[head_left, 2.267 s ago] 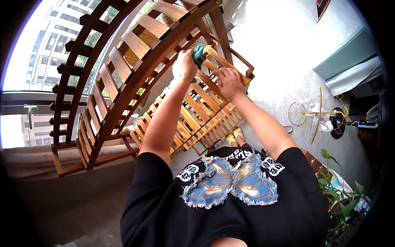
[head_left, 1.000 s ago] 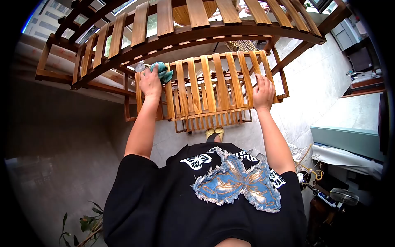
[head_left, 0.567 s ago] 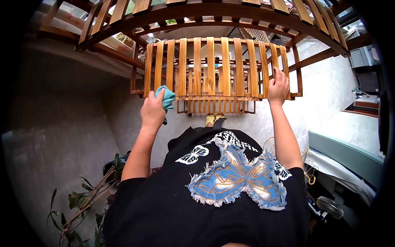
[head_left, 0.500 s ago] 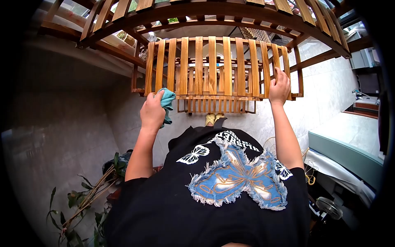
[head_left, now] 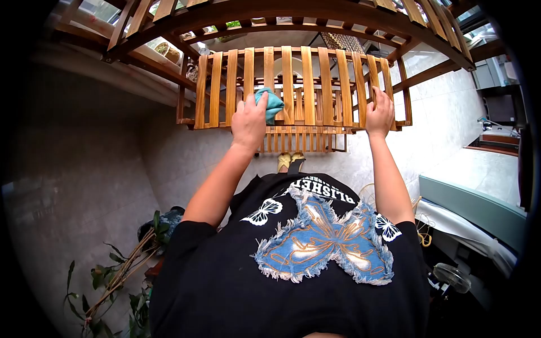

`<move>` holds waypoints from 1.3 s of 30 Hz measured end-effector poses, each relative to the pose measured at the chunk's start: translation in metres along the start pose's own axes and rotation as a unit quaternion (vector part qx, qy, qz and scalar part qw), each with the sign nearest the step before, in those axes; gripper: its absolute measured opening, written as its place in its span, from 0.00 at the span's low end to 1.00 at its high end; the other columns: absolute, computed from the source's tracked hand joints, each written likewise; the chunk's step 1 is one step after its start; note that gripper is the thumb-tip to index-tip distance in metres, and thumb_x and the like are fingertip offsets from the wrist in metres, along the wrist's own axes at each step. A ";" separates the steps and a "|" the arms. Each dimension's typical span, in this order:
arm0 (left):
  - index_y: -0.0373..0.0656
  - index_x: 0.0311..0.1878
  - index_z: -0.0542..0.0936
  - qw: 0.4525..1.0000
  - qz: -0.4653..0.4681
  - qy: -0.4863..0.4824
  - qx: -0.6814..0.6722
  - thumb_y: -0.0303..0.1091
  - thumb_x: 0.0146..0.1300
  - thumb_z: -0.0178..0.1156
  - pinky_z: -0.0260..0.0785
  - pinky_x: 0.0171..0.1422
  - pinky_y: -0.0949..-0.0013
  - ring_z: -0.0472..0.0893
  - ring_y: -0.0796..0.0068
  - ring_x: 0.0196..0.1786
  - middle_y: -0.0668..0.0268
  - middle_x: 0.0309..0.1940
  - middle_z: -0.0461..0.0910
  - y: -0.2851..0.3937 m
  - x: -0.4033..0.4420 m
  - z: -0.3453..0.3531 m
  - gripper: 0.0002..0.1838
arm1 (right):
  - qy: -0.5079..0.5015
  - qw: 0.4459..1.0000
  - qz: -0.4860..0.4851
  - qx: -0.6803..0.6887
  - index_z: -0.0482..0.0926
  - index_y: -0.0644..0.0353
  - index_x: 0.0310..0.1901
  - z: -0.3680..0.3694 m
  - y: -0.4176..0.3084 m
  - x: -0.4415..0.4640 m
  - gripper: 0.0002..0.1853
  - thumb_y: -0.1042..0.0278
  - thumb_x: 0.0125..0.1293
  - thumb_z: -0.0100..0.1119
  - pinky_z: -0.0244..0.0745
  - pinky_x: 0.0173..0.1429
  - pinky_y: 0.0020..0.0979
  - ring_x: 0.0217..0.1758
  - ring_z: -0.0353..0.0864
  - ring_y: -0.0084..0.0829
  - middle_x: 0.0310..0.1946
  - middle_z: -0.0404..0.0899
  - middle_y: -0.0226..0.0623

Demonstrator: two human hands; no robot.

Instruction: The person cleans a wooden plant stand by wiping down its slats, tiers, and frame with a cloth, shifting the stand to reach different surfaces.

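Observation:
My left hand [head_left: 248, 122] is closed on a bunched teal cloth [head_left: 270, 105], which lies against the slats left of the middle of a wooden slatted shelf [head_left: 306, 84]. My right hand [head_left: 380, 115] grips the front right part of that shelf, its fingers curled over the end slats. The undersides of both hands are hidden. Gaps between the slats show lower slatted tiers beneath.
A higher wooden tier [head_left: 282, 16] curves across the top of the view. To the lower left stands a leafy plant [head_left: 112, 281] with long stems. At the right are a pale green-edged surface [head_left: 473, 203] and a small fan [head_left: 452, 278]. Yellow shoes [head_left: 284, 163] show on the tiled floor.
My left hand has moved right and farther in over the slats, carrying the teal cloth from the shelf's front left. My right hand has stayed at the right end.

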State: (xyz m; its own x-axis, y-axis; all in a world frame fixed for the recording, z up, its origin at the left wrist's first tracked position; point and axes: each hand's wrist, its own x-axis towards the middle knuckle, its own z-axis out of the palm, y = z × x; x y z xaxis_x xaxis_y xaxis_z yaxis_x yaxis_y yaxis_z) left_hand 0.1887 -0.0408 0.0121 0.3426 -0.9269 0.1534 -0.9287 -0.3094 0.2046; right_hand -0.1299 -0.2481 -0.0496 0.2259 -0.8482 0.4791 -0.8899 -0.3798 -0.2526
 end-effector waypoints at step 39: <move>0.35 0.66 0.77 0.666 -0.125 -0.261 -0.688 0.27 0.71 0.61 0.75 0.64 0.66 0.83 0.70 0.57 0.64 0.56 0.84 0.039 -0.002 -0.044 0.21 | -0.015 0.998 0.031 0.049 0.76 0.47 0.66 0.001 0.000 -0.004 0.27 0.71 0.63 0.58 0.61 0.78 0.45 0.69 0.72 0.41 0.62 0.76 0.36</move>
State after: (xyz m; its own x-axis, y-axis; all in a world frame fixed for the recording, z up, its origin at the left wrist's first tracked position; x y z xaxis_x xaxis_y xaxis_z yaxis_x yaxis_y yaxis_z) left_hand 0.1576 -0.0424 0.0621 0.0332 -0.9413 -0.3359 0.2797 -0.3140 0.9073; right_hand -0.1308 -0.2454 -0.0522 0.1857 -0.8814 0.4344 -0.8596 -0.3599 -0.3627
